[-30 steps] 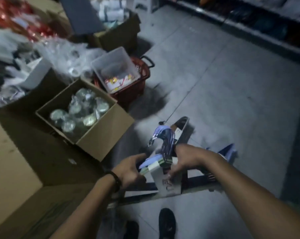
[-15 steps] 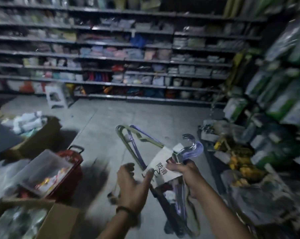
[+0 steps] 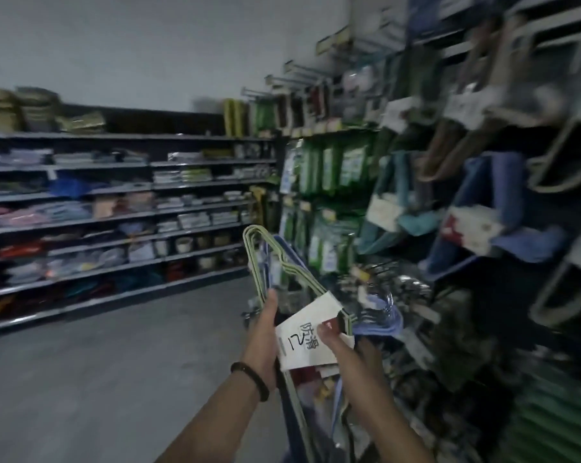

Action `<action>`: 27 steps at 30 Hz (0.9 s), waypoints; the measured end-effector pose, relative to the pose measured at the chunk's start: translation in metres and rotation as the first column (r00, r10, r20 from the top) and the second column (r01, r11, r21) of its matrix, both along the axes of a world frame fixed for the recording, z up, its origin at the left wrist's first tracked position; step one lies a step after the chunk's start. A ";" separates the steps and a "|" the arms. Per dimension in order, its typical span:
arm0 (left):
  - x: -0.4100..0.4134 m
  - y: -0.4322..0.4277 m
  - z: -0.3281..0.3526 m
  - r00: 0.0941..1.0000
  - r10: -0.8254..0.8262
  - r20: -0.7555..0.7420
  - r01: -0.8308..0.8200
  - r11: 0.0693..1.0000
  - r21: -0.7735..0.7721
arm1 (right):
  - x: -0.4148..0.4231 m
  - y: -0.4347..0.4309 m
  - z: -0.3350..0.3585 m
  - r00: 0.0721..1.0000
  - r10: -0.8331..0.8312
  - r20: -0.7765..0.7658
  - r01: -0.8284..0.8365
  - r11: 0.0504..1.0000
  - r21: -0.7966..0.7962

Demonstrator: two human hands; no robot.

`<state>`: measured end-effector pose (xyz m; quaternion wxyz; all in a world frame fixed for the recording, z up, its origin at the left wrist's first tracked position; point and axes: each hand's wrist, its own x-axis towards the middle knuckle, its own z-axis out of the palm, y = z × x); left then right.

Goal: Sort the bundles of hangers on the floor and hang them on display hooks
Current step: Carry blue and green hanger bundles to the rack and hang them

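Bundle of green and blue wire hangers [image 3: 284, 262], held two-handed.
The left hand [image 3: 264, 332] gripped its side; the right hand [image 3: 344, 350] pinched its white paper label [image 3: 299, 335].

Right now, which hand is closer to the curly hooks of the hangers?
Right. The right hand pinches the white label just beside the hooks; the left hand grips the hanger bundle on the label's far side.

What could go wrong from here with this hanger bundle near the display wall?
The white paper label alone seems to bind the bundle of green and blue hangers; pinched by the right hand, it may tear. The shoulders jutting past the left hand could snag the crowded hanging stock.
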<state>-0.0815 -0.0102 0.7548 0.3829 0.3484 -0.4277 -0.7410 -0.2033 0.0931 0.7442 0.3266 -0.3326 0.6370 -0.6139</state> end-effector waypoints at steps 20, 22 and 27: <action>-0.336 0.175 0.068 0.758 -0.645 0.101 0.590 0.609 -0.530 | -0.222 0.225 0.139 0.128 -0.385 -0.914 0.803 0.581 -0.132; -0.345 0.198 0.077 0.743 -0.656 0.133 0.574 0.523 -0.630 | -0.224 0.255 0.142 0.132 -0.388 -0.912 0.846 0.524 -0.100; -0.384 0.246 0.073 0.657 -0.703 0.272 0.599 0.267 -0.755 | -0.231 0.332 0.135 0.137 -0.394 -0.909 0.939 0.344 -0.008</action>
